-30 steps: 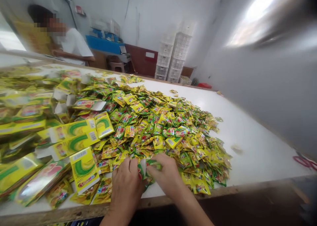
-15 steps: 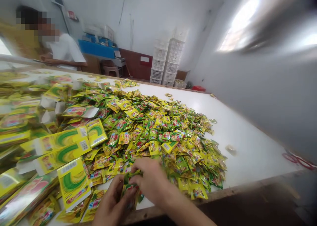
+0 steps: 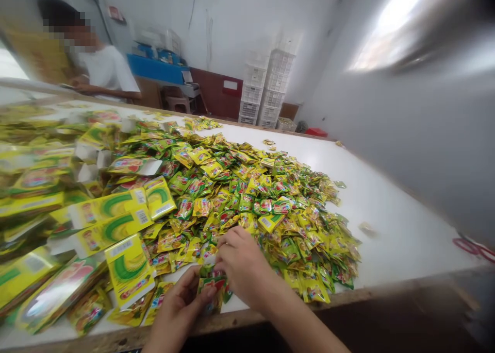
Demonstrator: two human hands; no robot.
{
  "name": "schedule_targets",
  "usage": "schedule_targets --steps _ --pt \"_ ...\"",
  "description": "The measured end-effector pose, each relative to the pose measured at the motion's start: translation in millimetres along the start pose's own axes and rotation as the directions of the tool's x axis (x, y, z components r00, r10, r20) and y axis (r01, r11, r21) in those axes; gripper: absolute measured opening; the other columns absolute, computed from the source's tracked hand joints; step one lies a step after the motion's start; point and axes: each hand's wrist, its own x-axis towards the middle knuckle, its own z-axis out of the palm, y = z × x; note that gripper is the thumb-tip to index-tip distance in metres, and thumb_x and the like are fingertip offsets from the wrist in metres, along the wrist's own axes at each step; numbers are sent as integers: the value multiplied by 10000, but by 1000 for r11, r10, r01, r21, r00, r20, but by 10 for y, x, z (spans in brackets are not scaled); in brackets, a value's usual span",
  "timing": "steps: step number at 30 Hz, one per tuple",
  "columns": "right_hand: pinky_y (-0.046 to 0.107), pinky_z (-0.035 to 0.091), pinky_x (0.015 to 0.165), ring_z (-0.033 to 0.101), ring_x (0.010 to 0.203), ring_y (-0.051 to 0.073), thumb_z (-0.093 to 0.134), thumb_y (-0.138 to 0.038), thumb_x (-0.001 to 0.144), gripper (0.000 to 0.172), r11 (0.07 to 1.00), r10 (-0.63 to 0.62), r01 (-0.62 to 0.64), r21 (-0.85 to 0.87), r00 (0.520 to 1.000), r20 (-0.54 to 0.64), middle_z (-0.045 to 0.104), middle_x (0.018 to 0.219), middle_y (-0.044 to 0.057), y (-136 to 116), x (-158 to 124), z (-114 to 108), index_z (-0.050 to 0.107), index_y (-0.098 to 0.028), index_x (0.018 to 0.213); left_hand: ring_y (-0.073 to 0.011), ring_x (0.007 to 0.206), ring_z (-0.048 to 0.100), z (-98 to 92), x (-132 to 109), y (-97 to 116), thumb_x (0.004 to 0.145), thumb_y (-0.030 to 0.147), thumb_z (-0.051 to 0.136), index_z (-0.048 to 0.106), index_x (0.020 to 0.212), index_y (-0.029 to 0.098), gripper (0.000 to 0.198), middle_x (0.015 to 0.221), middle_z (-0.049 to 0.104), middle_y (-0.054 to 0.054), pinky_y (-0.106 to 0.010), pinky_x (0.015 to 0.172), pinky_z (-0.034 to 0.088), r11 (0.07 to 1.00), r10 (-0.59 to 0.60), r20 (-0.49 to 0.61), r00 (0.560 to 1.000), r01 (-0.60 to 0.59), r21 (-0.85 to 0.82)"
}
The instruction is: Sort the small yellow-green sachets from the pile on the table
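At the table's near edge my left hand (image 3: pixel 178 312) is closed on a few small candy sachets (image 3: pixel 212 287), green with a red fruit picture, held between thumb and fingers. Right beside it, my right hand (image 3: pixel 245 270) has its fingers curled down at the near side of the sachet heap (image 3: pixel 247 188). Its fingertips are mostly hidden, so what they pinch cannot be made out. The heap is of shiny yellow and green sachets. Left of it lie flat yellow cartons with barcodes, one carton (image 3: pixel 129 270) close to my left hand.
More cartons (image 3: pixel 38 286) are piled at the left. Red-handled scissors (image 3: pixel 469 247) lie at the right edge of the white table (image 3: pixel 390 229). Across the table a person in a white shirt (image 3: pixel 110 69) sits. White crates (image 3: pixel 276 80) stand stacked by the wall.
My right hand has moved slightly up and away from the sachets in my left hand, toward the heap. The left hand still holds its sachets. The view has shifted a little.
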Motion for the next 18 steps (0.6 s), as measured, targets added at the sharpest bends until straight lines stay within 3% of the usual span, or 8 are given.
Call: schedule_targets --steps 3,5,13,16,18 --pt "369 387 879 493 1028 222 689 -115 822 101 995 71 -64 70 991 -113 628 974 37 17 -16 154 647 -197 783 -264 1031 640 32 -21 58 753 370 741 687 1008 224 299 988 735 -30 -328 894 514 1000 29 -46 999 -29 5" --pt "380 380 876 490 1038 224 717 -102 792 117 992 104 -94 84 987 -126 634 990 31 18 -41 222 657 -196 756 -264 1047 633 28 -21 46 748 355 746 686 994 230 283 1000 736 -22 -327 910 503 998 52 -75 996 -49 48" --pt "474 359 939 429 1205 302 739 -357 824 101 999 -30 34 -41 994 104 635 1185 53 -4 -93 55 747 -257 828 -275 1080 632 -47 13 -120 712 316 780 682 1053 237 364 1115 727 -34 -376 985 474 995 71 -72 995 -65 75" --pt "455 393 951 482 1170 281 704 -306 853 68 995 -12 6 103 998 59 647 1153 58 14 -151 72 752 -258 856 -293 1148 604 -81 -20 -97 727 357 766 697 1083 235 383 1163 717 -46 -412 1050 426 997 35 -83 996 -29 74" --pt "397 441 921 556 1084 235 633 -255 896 129 943 141 -119 311 989 -50 658 1105 54 54 -225 139 744 -271 959 -293 1217 565 -92 -59 -34 809 420 677 706 1110 238 352 1221 698 -47 -425 1082 394 998 -37 -136 990 42 38"
